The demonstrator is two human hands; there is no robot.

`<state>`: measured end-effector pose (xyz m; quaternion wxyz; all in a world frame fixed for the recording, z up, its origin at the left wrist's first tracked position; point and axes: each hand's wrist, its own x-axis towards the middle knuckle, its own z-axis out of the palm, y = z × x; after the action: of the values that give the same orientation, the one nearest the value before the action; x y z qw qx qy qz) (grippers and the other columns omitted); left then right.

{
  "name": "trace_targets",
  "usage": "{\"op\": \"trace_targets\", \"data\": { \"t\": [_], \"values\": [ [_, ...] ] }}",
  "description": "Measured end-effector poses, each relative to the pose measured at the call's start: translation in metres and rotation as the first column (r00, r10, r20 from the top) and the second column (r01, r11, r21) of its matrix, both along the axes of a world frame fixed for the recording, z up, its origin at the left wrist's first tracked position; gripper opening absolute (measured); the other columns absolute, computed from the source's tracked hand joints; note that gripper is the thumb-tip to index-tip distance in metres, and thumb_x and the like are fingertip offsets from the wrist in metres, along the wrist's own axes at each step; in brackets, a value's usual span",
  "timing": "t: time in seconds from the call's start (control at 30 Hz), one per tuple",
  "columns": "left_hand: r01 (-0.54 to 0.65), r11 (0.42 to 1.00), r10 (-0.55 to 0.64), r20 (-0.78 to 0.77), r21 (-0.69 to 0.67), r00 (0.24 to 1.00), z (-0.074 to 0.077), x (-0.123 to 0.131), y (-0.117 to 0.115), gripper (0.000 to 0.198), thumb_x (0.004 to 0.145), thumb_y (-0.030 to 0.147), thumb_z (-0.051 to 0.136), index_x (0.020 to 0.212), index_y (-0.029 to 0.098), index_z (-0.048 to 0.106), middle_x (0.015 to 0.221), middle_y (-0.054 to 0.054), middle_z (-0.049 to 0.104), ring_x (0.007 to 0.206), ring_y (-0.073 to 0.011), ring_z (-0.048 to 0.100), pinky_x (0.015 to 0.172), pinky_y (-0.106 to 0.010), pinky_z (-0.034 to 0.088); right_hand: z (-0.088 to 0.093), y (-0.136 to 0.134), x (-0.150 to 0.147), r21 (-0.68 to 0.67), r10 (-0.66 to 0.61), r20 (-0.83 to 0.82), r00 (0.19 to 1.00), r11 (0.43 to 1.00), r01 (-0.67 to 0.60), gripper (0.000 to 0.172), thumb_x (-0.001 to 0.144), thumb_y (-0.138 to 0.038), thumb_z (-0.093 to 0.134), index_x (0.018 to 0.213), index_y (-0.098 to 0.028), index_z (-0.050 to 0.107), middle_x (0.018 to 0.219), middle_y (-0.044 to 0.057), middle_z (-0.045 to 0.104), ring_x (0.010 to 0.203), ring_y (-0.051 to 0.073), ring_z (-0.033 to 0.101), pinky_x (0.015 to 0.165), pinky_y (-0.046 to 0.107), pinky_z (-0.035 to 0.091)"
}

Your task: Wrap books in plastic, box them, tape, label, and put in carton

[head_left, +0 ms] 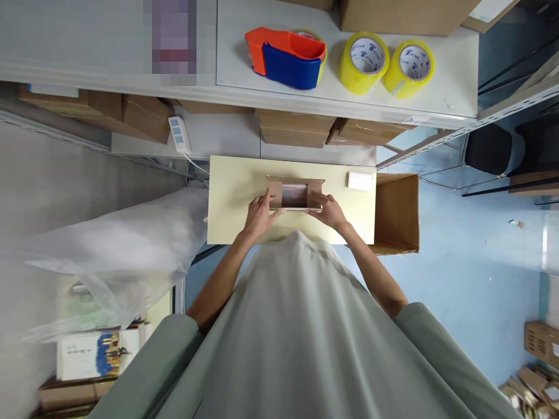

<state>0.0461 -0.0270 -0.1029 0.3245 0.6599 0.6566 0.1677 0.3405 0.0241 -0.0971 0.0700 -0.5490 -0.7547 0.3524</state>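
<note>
A small cardboard box (275, 192) lies with its top open on the pale yellow table (236, 180), its side flaps folded inward. Through the gap shows something greyish and pinkish (294, 195), too small to name. My left hand (259, 215) grips the box's left end, thumb at the near edge and fingers on the flap. At the right end, my right hand (328, 210) holds it in much the same way. Beyond the right hand, a small white box (360, 181) rests near the table's right edge.
A large open carton (395, 212) stands against the table's right side. The shelf (236, 75) ahead bears a red-and-blue tape dispenser (288, 61) and tape rolls (363, 62). A power strip (179, 134) hangs at left, above a big plastic bag (131, 238).
</note>
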Motion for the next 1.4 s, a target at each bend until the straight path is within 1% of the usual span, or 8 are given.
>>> {"op": "trace_targets", "data": {
  "t": [0.13, 0.27, 0.4, 0.57, 0.87, 1.03, 1.2, 1.4],
  "values": [
    [-0.081, 0.996, 0.081, 0.004, 0.031, 0.997, -0.006, -0.012, 0.021, 0.089, 0.104, 0.039, 0.076, 0.179, 0.023, 0.031, 0.142, -0.018, 0.075, 0.131, -0.0354, 0.072, 0.113, -0.047, 0.057, -0.007, 0.011, -0.003, -0.009, -0.189, 0.001, 0.982, 0.982, 0.189, 0.037, 0.102, -0.056, 0.075, 0.121, -0.024, 0.077, 0.134, 0.014, 0.075, 0.117, 0.033, 0.07, 0.102, 0.05, 0.064],
    [-0.125, 0.99, 0.127, -0.029, 0.06, 0.992, -0.005, -0.021, 0.038, 0.102, 0.097, 0.032, 0.084, 0.18, 0.026, 0.026, 0.161, -0.021, 0.056, 0.129, -0.0337, 0.075, 0.105, -0.043, 0.063, -0.014, 0.012, -0.01, -0.029, -0.41, 0.04, 0.911, 0.911, 0.411, 0.058, 0.097, -0.048, 0.077, 0.147, -0.022, 0.062, 0.138, 0.016, 0.068, 0.115, 0.033, 0.071, 0.098, 0.051, 0.065],
    [-0.016, 0.999, 0.019, -0.065, 0.05, 0.998, 0.001, -0.025, 0.046, 0.077, 0.092, 0.016, 0.084, 0.162, 0.026, 0.056, 0.161, -0.016, 0.056, 0.137, -0.0333, 0.07, 0.114, -0.044, 0.06, -0.016, 0.006, -0.011, -0.007, -0.366, -0.041, 0.93, 0.93, 0.367, 0.074, 0.097, -0.035, 0.075, 0.165, -0.029, 0.048, 0.155, 0.016, 0.057, 0.119, 0.032, 0.074, 0.097, 0.05, 0.068],
    [-0.021, 0.999, 0.019, -0.05, -0.037, 0.999, 0.003, -0.022, 0.04, 0.034, 0.099, 0.019, 0.078, 0.132, 0.025, 0.08, 0.149, -0.012, 0.073, 0.13, -0.0308, 0.075, 0.117, -0.043, 0.058, -0.021, -0.004, -0.002, -0.017, -0.306, -0.114, 0.945, 0.952, 0.306, 0.036, 0.102, -0.037, 0.072, 0.136, -0.028, 0.073, 0.149, 0.013, 0.064, 0.114, 0.03, 0.079, 0.098, 0.049, 0.071],
    [-0.252, 0.958, 0.255, 0.008, -0.136, 0.967, 0.009, -0.01, 0.017, 0.029, 0.104, 0.025, 0.073, 0.129, 0.025, 0.087, 0.136, -0.003, 0.085, 0.119, -0.0283, 0.083, 0.109, -0.037, 0.062, -0.023, -0.021, 0.004, -0.119, -0.442, -0.319, 0.838, 0.896, 0.427, 0.028, 0.104, -0.045, 0.065, 0.116, -0.025, 0.08, 0.138, 0.012, 0.078, 0.112, 0.029, 0.084, 0.107, 0.05, 0.07],
    [-0.296, 0.937, 0.296, -0.029, -0.187, 0.955, 0.005, -0.013, 0.005, 0.021, 0.099, 0.028, 0.079, 0.118, 0.028, 0.087, 0.11, -0.005, 0.089, 0.105, -0.0309, 0.085, 0.102, -0.043, 0.064, -0.015, -0.031, 0.001, -0.216, -0.497, -0.23, 0.837, 0.865, 0.454, 0.02, 0.1, -0.036, 0.068, 0.112, -0.024, 0.078, 0.135, 0.011, 0.08, 0.11, 0.029, 0.085, 0.095, 0.046, 0.072],
    [-0.288, 0.945, 0.285, -0.042, -0.151, 0.958, -0.001, -0.009, 0.009, 0.02, 0.094, 0.019, 0.077, 0.113, 0.023, 0.082, 0.131, -0.011, 0.081, 0.09, -0.0241, 0.083, 0.099, -0.041, 0.063, -0.015, -0.021, -0.007, -0.223, -0.498, -0.137, 0.856, 0.857, 0.463, 0.009, 0.096, -0.027, 0.069, 0.101, -0.022, 0.076, 0.126, 0.01, 0.08, 0.1, 0.024, 0.085, 0.089, 0.038, 0.071],
    [-0.265, 0.941, 0.258, -0.059, -0.208, 0.964, -0.002, -0.011, 0.02, 0.016, 0.093, 0.019, 0.078, 0.109, 0.022, 0.079, 0.13, -0.012, 0.077, 0.093, -0.0255, 0.08, 0.099, -0.04, 0.063, -0.015, -0.003, -0.008, -0.276, -0.487, -0.057, 0.871, 0.847, 0.455, 0.004, 0.09, -0.028, 0.074, 0.09, -0.023, 0.074, 0.11, 0.006, 0.085, 0.087, 0.023, 0.084, 0.077, 0.035, 0.071]
  ]
}}
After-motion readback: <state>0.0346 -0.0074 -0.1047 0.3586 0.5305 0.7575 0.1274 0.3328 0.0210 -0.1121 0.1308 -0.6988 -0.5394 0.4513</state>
